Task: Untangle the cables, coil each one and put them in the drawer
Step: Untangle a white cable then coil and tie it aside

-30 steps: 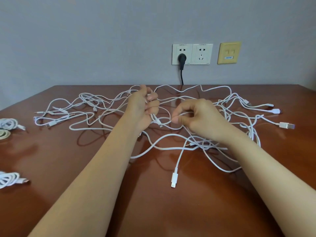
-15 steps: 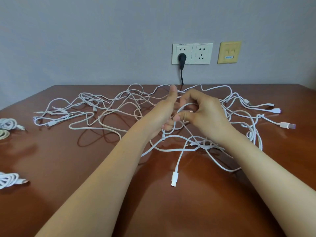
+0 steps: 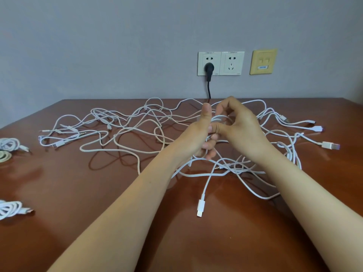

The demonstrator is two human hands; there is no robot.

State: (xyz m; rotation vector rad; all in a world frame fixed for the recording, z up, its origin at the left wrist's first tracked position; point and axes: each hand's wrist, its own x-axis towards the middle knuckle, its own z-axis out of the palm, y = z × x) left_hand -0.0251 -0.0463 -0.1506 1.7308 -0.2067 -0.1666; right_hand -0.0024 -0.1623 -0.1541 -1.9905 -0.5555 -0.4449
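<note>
Clearly we are early in the job: only a few small coiled cable bundles [image 3: 10,144] lie far left of the white double wall socket [image 3: 221,63], while the big tangle of thin white cables [image 3: 125,132] spreads below it. Under the socket the left hand [image 3: 198,138] grips some thin white cable loops [image 3: 218,119], thumb up. The right hand [image 3: 241,126] pinches them with curled fingers. We see no drawer.

Coiled cable [image 3: 9,210] is cut off at the left edge. Left hand [image 3: 193,138] and right hand [image 3: 242,127] hide the cable tangle [image 3: 196,175] strands between them.
</note>
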